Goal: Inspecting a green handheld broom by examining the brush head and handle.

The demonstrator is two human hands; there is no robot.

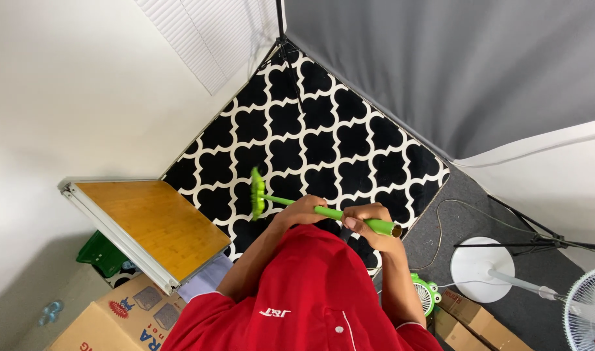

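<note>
While both hands are busy, there's just one green broom [271,198] in play here. Left hand [302,211] has its grip wrapped tight around the middle of the green handle, right hand [367,220] has its grip closed near the handle's top end. Broom head sits out past the left hand, over the one black-and-white patterned rug [336,143]. Off beyond the left hand there's one wooden counter [154,224], with two cardboard boxes: one under the counter, one by the right elbow.
</note>
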